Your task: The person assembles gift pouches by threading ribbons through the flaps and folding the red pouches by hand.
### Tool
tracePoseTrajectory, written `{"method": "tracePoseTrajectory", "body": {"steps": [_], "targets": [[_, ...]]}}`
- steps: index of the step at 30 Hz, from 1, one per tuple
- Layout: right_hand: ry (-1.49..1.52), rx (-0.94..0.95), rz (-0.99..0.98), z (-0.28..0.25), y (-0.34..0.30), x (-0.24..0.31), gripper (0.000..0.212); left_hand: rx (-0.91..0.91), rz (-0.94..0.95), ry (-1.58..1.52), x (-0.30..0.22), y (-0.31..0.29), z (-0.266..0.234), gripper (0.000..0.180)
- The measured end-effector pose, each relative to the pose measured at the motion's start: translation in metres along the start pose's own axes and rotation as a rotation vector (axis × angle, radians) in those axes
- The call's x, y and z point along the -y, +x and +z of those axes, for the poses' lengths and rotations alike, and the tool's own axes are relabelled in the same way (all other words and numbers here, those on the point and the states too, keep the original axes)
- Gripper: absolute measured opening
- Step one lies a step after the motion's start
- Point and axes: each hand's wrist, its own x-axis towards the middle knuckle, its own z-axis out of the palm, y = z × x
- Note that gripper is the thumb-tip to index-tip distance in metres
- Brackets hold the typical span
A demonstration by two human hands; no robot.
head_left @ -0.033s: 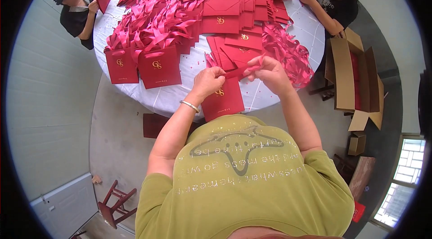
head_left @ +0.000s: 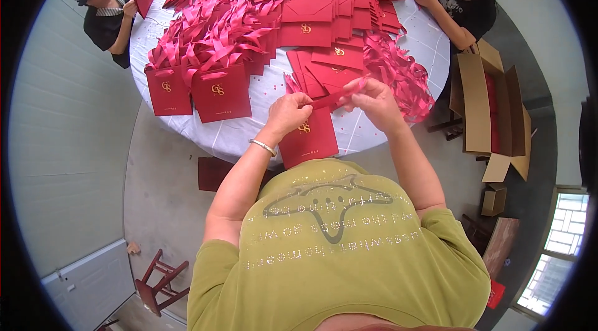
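Observation:
At the near edge of the table, a red paper bag [head_left: 314, 143] with a gold emblem hangs in front of me. The fingers of my left hand [head_left: 290, 114] are closed in a pinch at its top edge. My right hand [head_left: 374, 105] pinches a pink ribbon [head_left: 360, 85] just above and to the right of the bag. Part of the bag's top is hidden by my fingers. Beyond my right hand lies a heap of loose pink ribbons [head_left: 398, 75]. Flat red bags [head_left: 336, 53] are piled right behind my hands.
Bags with ribbon handles [head_left: 221, 94] stand to the left on the round white-covered table [head_left: 187, 131]. Two people work across it, one holding a red bag [head_left: 144, 2]. An open cardboard box [head_left: 476, 103] is at the right; a wooden stool [head_left: 161, 281] stands lower left.

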Motion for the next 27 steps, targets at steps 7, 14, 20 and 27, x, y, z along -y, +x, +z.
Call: {"method": "tracePoseTrajectory", "body": {"steps": [7, 14, 20, 27], "targets": [[-0.331, -0.196, -0.33, 0.013, 0.01, 0.001, 0.015, -0.032, -0.012, 0.006, -0.002, -0.004, 0.001, 0.02], [-0.061, -0.255, -0.257, 0.035, 0.019, 0.005, 0.021, -0.135, 0.094, 0.05, 0.0, -0.009, 0.003, 0.018], [-0.383, -0.076, -0.047, 0.039, 0.03, -0.014, 0.018, -0.115, 0.312, 0.356, -0.013, -0.011, -0.016, 0.02], [-0.879, 0.038, -0.251, 0.036, 0.031, -0.087, 0.013, 0.032, 0.154, 0.009, -0.001, -0.013, -0.033, 0.03]]}}
